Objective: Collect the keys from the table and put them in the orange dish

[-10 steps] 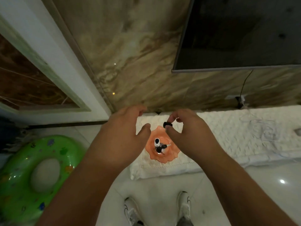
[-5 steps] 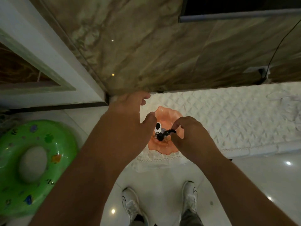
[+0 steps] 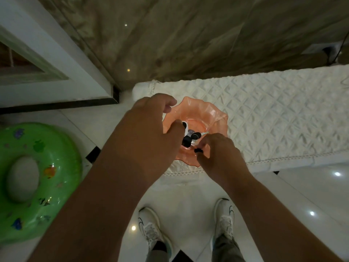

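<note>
The orange dish (image 3: 211,118), translucent with a wavy rim, sits at the left end of a white quilted cloth on the table (image 3: 273,114). Several keys (image 3: 194,136) with black heads and a white fob (image 3: 185,126) lie in its bowl. My left hand (image 3: 149,129) grips the dish's left rim, with the thumb inside against the white fob and the fingers curled over the far edge. My right hand (image 3: 221,154) is at the dish's near rim and pinches a black-headed key (image 3: 198,150) between thumb and forefinger. That key's blade is hidden.
A green inflatable swim ring (image 3: 28,178) lies on the glossy white floor to the left. A marble wall rises behind the table, and a white door frame (image 3: 56,59) stands at the left. A black cable and socket (image 3: 328,53) are at the far right. My white shoes (image 3: 151,229) show below.
The camera has tilted down and closer. My right hand dropped from above the dish to its near rim, still pinching the black key. My left thumb moved onto the dish's rim.
</note>
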The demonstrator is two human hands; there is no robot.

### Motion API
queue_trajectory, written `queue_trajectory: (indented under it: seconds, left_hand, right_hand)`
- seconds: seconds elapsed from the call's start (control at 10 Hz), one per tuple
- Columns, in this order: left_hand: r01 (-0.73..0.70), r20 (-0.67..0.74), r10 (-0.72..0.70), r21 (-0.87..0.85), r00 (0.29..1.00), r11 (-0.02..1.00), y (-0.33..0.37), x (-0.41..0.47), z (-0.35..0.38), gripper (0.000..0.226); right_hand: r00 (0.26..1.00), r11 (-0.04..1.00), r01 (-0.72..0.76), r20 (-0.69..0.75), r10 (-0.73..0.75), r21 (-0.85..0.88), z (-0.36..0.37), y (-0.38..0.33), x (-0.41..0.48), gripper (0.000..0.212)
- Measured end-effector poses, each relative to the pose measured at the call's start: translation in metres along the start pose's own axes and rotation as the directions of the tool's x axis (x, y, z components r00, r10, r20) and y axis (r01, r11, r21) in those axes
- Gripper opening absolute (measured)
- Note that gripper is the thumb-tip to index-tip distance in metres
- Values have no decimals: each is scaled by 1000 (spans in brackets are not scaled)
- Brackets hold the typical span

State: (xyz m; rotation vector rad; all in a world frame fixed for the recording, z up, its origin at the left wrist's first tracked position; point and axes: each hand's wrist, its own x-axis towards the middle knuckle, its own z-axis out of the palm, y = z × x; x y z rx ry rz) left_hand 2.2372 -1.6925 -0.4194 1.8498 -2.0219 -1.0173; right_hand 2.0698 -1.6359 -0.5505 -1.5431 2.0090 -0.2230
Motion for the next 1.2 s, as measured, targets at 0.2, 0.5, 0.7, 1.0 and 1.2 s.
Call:
queue_trajectory:
  seconds: [0.2, 0.5, 0.7, 1.0, 1.2]
  left_hand:
    - [15, 14, -14, -17, 1000, 1000, -3, -1, 7, 38]
    - [-2, 8, 2, 5, 1000, 1000, -9, 4, 15, 36]
    - [-23, -5, 23, -9, 1000, 1000, -8, 3, 8, 38]
    - [-34, -71, 35, 11, 997, 999, 26, -27, -35, 44]
    - [-105, -115, 103, -18, 988, 994, 106, -82, -100, 45]
  right_hand:
    - [998, 997, -54, 18, 55, -61, 17, 15, -7, 11]
    - [997, 964, -72, 14, 78, -256, 39, 22, -4, 19]
    - [991, 980, -92, 84, 108, -177, 36, 19, 1, 33]
    - [990, 986, -132, 60, 127, 100, -62, -31, -18, 45]
    - [994, 955, -34, -88, 63, 295, -186, -82, -71, 43]
